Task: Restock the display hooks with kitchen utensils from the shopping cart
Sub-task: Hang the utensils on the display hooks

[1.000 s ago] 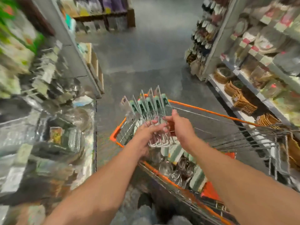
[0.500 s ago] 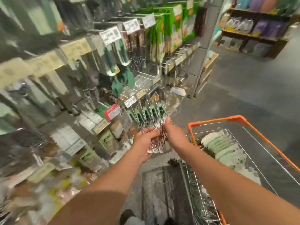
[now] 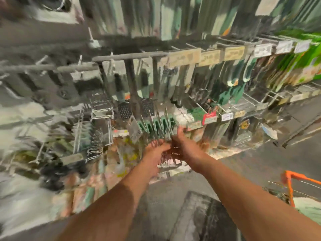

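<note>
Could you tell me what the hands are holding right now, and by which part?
Both hands, left and right, grip a fanned bundle of green-carded utensils by its lower end; the cards stick up above the fingers.

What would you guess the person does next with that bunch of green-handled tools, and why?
Probably lift the bunch toward a hook and slide one on: both hands, left and right, grip it in front of the rack, not yet on any hook. Blur hides which hook fits.
</note>
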Motion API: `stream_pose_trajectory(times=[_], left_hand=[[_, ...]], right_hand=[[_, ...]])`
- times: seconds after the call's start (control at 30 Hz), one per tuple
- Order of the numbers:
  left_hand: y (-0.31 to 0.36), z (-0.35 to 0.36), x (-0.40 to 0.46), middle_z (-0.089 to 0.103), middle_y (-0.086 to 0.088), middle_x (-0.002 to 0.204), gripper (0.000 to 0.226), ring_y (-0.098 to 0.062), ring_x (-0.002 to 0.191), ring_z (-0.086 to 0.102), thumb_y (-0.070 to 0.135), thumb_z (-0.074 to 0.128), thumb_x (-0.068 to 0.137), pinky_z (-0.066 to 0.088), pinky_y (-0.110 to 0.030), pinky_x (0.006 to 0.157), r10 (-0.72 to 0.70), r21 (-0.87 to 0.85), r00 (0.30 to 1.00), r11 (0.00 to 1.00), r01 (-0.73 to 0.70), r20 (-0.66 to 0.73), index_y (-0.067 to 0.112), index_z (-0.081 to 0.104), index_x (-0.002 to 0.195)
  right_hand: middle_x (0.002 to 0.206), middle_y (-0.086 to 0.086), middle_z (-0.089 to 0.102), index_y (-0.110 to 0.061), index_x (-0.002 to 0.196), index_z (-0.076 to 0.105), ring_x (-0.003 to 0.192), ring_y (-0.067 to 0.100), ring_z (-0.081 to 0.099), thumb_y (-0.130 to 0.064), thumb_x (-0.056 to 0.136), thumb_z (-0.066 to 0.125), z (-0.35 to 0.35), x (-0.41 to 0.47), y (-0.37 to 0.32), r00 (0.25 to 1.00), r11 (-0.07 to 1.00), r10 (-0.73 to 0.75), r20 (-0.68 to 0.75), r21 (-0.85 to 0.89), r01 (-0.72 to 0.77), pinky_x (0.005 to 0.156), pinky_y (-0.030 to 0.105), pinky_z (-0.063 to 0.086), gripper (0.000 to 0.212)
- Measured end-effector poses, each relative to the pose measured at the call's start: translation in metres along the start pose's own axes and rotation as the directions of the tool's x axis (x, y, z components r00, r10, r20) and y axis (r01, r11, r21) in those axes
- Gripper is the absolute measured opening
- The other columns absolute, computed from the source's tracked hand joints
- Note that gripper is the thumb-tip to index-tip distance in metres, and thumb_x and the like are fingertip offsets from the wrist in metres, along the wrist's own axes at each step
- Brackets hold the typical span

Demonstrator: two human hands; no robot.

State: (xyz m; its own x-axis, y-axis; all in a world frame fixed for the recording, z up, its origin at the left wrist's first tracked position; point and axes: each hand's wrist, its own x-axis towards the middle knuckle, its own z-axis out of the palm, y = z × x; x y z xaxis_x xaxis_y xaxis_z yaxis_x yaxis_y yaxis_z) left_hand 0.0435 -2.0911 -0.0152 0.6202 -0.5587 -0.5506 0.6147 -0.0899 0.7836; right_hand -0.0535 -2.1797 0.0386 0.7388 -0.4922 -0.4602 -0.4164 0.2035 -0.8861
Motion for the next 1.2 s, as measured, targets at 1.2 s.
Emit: stream_pose_trajectory(times=[1.2], left_hand=[[0.080,-0.128,-0.090,0.080,0.001,0.085,0.044,-0.008,0.072,0.075,0.004,0.083,0.082,0.056,-0.026,0.072,0.293,-0.080,0.909,0.941,-0.329,-0.297,0.018,0.066,0.120]], right_hand=[[0.115,0.024,0.073,-0.011,0.097,0.071,0.104,0.040,0.072,-0.011,0.105,0.053,0.126,0.008,-0.114,0.889,0.866,-0.071,0.453,-0.414,0.280,0.087,0.051,0.063,0.020]])
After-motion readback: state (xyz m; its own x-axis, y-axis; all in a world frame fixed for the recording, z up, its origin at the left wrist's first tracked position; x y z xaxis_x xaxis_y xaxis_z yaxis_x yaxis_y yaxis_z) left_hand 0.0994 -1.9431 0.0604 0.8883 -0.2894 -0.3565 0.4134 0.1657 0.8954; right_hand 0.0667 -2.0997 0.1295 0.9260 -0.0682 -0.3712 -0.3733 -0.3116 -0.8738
